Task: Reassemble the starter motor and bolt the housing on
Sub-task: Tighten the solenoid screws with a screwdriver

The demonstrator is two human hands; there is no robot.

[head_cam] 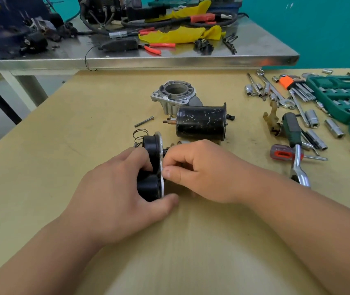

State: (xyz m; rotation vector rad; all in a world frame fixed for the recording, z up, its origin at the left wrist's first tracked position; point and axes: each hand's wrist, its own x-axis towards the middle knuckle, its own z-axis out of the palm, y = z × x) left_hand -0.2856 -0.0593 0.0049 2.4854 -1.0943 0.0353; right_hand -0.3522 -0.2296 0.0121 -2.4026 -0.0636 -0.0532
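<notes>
Left hand: the left hand [114, 192] is wrapped round the black end cover [150, 167], thumb underneath and fingers over the top, so it's properly gripped.

Right hand: the right hand [203, 171] is curled up tight, and the pale plate edge of the cover looks to be pinched between thumb and forefinger. Whether something tiny is also held in there can't be made out, too much is hidden by the knuckles.

End cover: it's held on edge, just above the wooden table [84, 128], near the front and between the two hands.

Motor body: the black cylinder [200, 122] is lying on its side just behind the hands, paint pretty chipped.

Housing: the aluminium housing [175, 94] is parked right behind the cylinder, open bore facing up, touching or near enough.

Loose bits: a long bolt [144, 121] is lying left of the cylinder, and a coil spring [141, 134] sits just behind the cover.

Tools: a ratchet [297, 162] and a red-handled screwdriver [284, 153] are laid out to the right, with loose sockets and a green socket case [340, 96] further back.

Back: a metal bench [169, 58] is cluttered with cables, red pliers [157, 47] and a yellow rag [180, 35].
</notes>
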